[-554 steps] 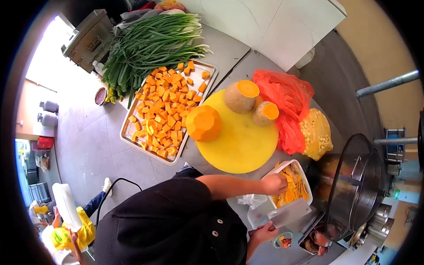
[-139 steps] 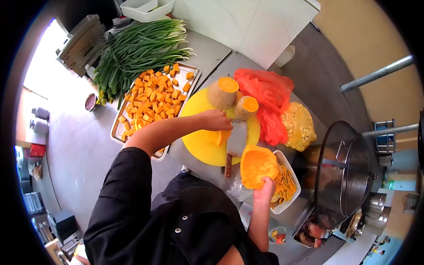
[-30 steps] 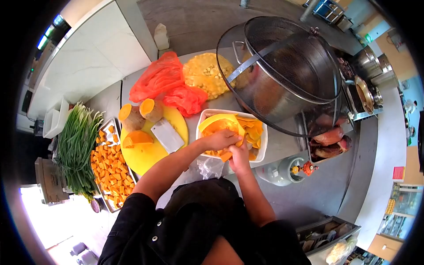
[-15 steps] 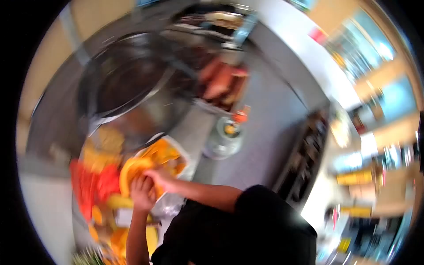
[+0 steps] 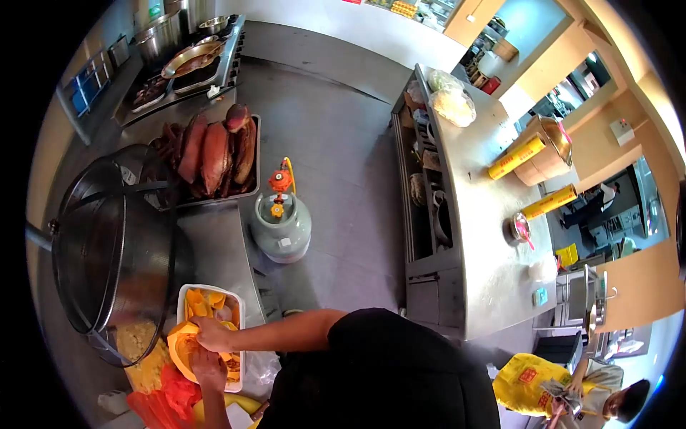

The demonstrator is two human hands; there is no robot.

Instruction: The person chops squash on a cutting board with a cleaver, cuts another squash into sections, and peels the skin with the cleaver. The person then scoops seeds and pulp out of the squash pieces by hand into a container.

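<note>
A large hollowed piece of pumpkin (image 5: 181, 344), orange inside, is tilted over the left side of a white plastic tub (image 5: 241, 314). My right hand (image 5: 213, 334) reaches across from the right and grips its upper edge, fingers curled. My left hand (image 5: 208, 367) comes up from below and is closed on the pumpkin's inner side; its fingertips are partly hidden. Cut pumpkin pieces (image 5: 202, 304) lie in the tub beneath and beside my hands. Red plastic bags (image 5: 179, 390) lie just below the pumpkin, and a clear plastic bag (image 5: 263, 368) sits right of the tub.
A big dark pot with a mesh cover (image 5: 118, 243) stands left of the tub. Beyond lies a tray of reddish-brown cured meat (image 5: 214, 154). A gas cylinder (image 5: 281, 229) stands on the floor. Across the aisle is a steel counter (image 5: 486, 250). A person in a yellow apron (image 5: 529, 382) is lower right.
The view has swung and sharpened, bringing the counter and the person in the yellow apron into sight. Both hands are still at the pumpkin over the tub.
</note>
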